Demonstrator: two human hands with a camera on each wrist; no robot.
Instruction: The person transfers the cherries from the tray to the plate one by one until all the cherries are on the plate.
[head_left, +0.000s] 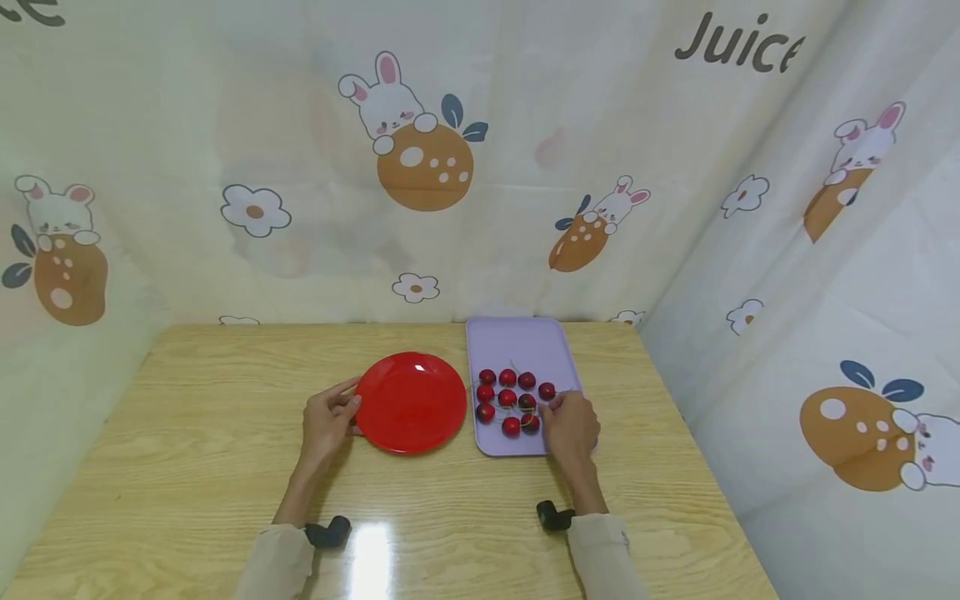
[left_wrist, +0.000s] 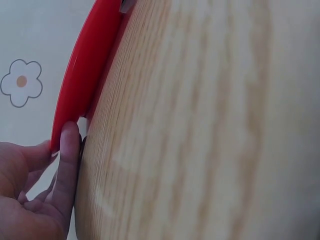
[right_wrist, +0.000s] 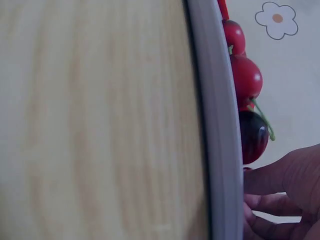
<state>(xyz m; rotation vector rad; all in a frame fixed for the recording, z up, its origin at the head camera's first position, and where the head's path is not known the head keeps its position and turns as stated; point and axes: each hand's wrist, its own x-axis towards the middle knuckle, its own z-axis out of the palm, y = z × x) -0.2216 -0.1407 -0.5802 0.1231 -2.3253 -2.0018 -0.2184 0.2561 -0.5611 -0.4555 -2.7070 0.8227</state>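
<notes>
My left hand [head_left: 327,421] grips the left rim of a round red plate [head_left: 411,403], thumb on top and fingers underneath. In the left wrist view the fingers [left_wrist: 70,140] lie between the plate's edge [left_wrist: 82,70] and the tabletop. Several dark red cherries [head_left: 507,398], some with green stems, lie in a lilac tray [head_left: 517,340] right of the plate. My right hand [head_left: 572,423] reaches over the tray's right side, its bent fingers beside the cherries. In the right wrist view the tray wall [right_wrist: 220,120] hides the fingertips, so whether they pinch a cherry cannot be made out.
Both plate and tray rest on a light wooden table [head_left: 187,433]. A pale curtain printed with rabbits and flowers [head_left: 300,125] hangs behind the table and along its sides. The tray's far end reaches almost to the back curtain.
</notes>
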